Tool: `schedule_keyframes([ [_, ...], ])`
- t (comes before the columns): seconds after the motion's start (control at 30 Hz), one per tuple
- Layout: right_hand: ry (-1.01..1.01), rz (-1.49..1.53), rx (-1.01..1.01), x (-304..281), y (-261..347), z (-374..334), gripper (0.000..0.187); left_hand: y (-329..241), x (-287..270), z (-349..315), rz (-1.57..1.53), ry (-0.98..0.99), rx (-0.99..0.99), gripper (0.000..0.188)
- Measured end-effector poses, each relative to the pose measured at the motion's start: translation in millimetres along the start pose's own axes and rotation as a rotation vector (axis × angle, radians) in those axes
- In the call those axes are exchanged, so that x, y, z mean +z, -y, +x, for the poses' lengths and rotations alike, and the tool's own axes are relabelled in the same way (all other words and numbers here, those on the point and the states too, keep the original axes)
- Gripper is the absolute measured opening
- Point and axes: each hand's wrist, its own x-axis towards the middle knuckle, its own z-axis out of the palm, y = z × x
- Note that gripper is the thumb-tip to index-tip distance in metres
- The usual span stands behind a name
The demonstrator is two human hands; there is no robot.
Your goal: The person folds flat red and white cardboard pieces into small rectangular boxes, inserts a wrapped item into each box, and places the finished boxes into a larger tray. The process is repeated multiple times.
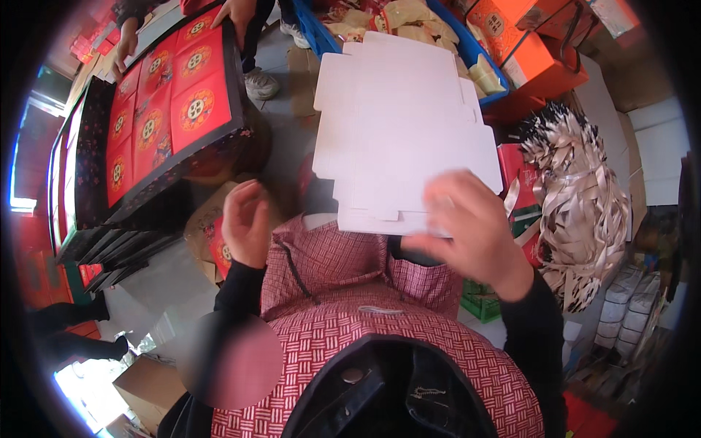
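Observation:
A flat white cardboard box blank (401, 124) with cut flaps and crease lines lies in front of me, its near edge by my lap. My right hand (471, 230) is over its near right corner, the fingertips smeared by motion; whether they grip the cardboard I cannot tell. To the left of the blank, my left hand (246, 223) is raised with loosely curled fingers apart from the thumb, holding nothing. A red patterned apron (328, 263) covers my lap below both hands.
At left, a black-edged tray (186, 157) holds several red boxes (196, 106); another person's hands (237, 16) touch it. A blue crate (496, 84) with bagged items stands beyond the blank. Bundled beige ribbons (584, 204) and orange boxes (537, 66) are at right.

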Motion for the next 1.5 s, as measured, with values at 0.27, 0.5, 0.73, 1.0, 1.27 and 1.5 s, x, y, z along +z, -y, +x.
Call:
schedule_keyframes([
  [0.27,0.293,-0.240,0.011,37,-74,-5,0.053,32,-19,-28,0.108,0.011,-0.162,0.027],
  [0.5,0.444,-0.515,-0.075,43,-56,1,0.038,79,-92,-88,0.569,-0.155,-0.400,0.031],
  [0.73,0.506,-0.409,0.060,31,-70,-5,0.054,208,-133,-197,0.097,-0.637,-1.036,0.047],
  [1.0,0.490,-0.342,0.102,28,-70,-2,0.056,274,-128,-208,-1.024,-0.432,-0.760,0.038],
  [1.27,0.444,-0.338,0.146,27,-58,-2,0.054,224,-134,-177,-0.856,-0.912,-1.088,0.038],
  [1.5,0.421,-0.335,0.149,30,-63,-6,0.054,174,-141,-140,-0.948,-0.843,-0.631,0.031],
])
